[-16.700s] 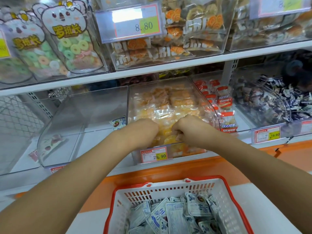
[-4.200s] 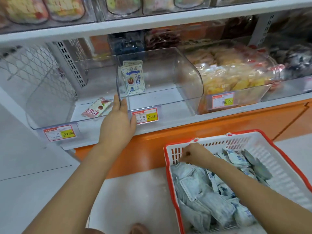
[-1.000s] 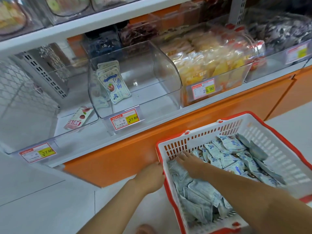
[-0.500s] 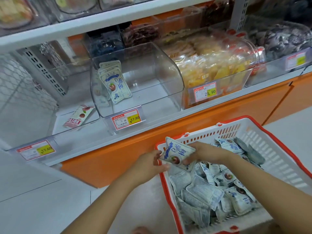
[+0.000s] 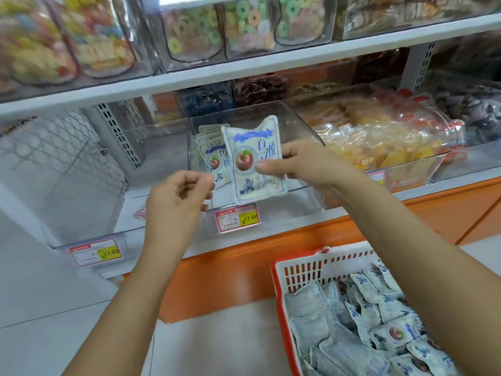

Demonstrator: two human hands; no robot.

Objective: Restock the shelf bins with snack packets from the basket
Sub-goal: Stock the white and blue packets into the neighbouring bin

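Packet (image 5: 253,161) upright at bin (image 5: 298,123) mouth, pinched by right hand (image 5: 306,164) fingers. Left hand (image 5: 176,196) just beside, fingers curled, empty. Basket (image 5: 279,294) lower right, full. Best: clear the front lip, stand it against stocked packets (image 5: 212,156).

A shop: price tags (image 5: 236,218) front shelf bins (image 5: 244,115) of snacks.
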